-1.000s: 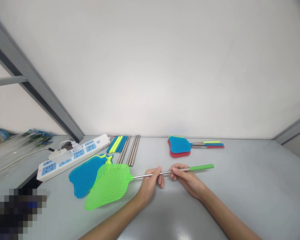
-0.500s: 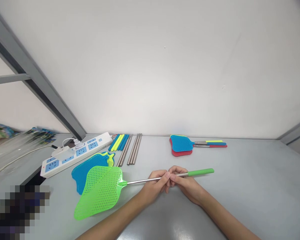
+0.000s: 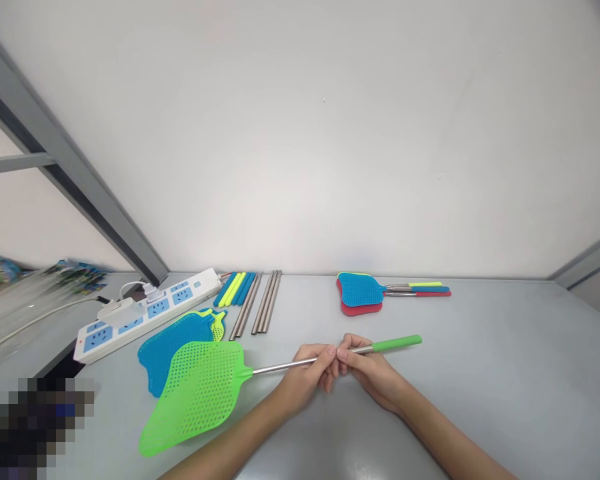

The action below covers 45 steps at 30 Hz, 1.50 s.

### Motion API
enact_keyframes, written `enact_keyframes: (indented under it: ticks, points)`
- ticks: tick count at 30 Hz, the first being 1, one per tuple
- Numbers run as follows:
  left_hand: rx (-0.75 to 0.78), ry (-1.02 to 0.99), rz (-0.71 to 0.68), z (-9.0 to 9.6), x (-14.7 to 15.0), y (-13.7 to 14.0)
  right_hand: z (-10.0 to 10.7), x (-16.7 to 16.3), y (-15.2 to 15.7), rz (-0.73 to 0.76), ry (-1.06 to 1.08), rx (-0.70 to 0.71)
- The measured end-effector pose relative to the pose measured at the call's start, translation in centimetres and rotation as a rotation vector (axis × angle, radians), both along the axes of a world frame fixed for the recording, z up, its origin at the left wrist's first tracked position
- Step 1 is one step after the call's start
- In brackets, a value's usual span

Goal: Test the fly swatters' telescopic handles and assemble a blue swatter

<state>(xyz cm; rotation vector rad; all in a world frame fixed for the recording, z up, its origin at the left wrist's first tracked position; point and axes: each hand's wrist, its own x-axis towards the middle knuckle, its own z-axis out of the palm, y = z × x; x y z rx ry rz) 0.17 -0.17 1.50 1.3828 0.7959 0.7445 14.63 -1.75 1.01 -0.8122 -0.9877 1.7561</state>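
Observation:
A green fly swatter (image 3: 200, 387) is held across the front of the table, its perforated head at the left and its green grip at the right. My left hand (image 3: 307, 373) is closed on the metal shaft, thumb on top. Just to its right, my right hand (image 3: 367, 370) pinches the same shaft near the grip. The fingertips of both hands meet around the middle of the rod. Behind the green head lie blue swatter heads (image 3: 167, 347) and a yellow swatter head (image 3: 219, 327), partly covered.
A white power strip (image 3: 147, 317) with plugs lies at the left. Beside it are blue and yellow grip sleeves (image 3: 236, 289) and several metal tubes (image 3: 267, 303). Blue, red and yellow fly swatters (image 3: 363, 290) are stacked near the wall. Plastic-wrapped items (image 3: 35, 293) sit far left.
The green head has dipped slightly down and left, with the shaft still in both hands. The whole view has shifted a little. Both hands keep nearly the same grip.

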Motion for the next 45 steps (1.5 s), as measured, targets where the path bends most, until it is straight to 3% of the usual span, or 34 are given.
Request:
enact_keyframes:
  ticks: [10,28,35,45]
  points:
    - [-0.068,-0.031,0.028,0.10,0.31,-0.24,0.22,0.03,0.02,0.020,0.035,-0.048]
    - [-0.069,0.013,0.127,0.04,0.23,-0.20,0.61,0.00,0.05,-0.018,0.030,-0.086]
    - [-0.062,0.064,0.104,0.16,0.19,-0.31,0.62,-0.08,0.06,-0.061,0.018,-0.111]
    - [-0.085,-0.065,0.142,-0.55,-0.21,0.50,0.34,0.46,0.53,-0.107,0.033,-0.113]
